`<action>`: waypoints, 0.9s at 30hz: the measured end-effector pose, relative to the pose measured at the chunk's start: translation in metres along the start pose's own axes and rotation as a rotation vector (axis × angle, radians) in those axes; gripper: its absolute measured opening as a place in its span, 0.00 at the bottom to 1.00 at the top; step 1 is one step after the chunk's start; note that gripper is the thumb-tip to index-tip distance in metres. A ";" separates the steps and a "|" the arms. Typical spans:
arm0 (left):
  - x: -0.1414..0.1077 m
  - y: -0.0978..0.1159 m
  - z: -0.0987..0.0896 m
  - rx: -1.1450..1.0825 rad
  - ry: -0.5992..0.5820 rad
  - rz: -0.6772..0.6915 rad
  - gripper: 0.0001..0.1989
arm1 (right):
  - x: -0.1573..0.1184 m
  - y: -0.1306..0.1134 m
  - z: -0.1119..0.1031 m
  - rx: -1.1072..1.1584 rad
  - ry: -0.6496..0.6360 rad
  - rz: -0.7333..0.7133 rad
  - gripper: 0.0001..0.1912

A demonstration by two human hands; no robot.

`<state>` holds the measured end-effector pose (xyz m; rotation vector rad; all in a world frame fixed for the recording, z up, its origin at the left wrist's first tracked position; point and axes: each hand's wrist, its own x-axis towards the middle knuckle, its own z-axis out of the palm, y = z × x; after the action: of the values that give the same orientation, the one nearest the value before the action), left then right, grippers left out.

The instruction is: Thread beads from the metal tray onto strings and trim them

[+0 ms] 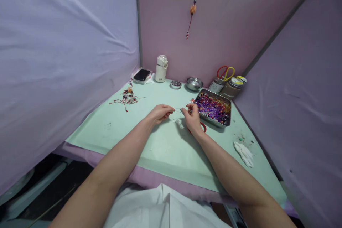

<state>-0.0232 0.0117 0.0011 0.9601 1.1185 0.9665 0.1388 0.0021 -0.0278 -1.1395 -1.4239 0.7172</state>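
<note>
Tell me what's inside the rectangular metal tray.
The rectangular metal tray holds purple, red and dark beads, with yellowish strands towards its far right. Whatever lies beneath the top layer is covered.

A thin, pale thread (177,110) spans the short gap between the left hand (161,113) and the right hand (191,118), roughly level, over the pale green table (160,146). Its ends are too fine to make out.
</note>
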 end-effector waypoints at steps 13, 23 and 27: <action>0.001 -0.003 0.000 0.262 0.149 0.267 0.08 | -0.006 -0.002 -0.001 -0.384 -0.118 -0.366 0.05; -0.002 -0.003 0.002 0.562 0.007 0.505 0.08 | -0.002 -0.007 -0.004 -0.447 -0.052 -0.438 0.04; -0.005 -0.003 0.004 0.532 -0.083 0.512 0.08 | 0.000 -0.007 -0.003 -0.149 -0.107 -0.241 0.05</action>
<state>-0.0199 0.0062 0.0005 1.7641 1.1026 1.0365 0.1401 -0.0007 -0.0210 -1.0311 -1.6951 0.5146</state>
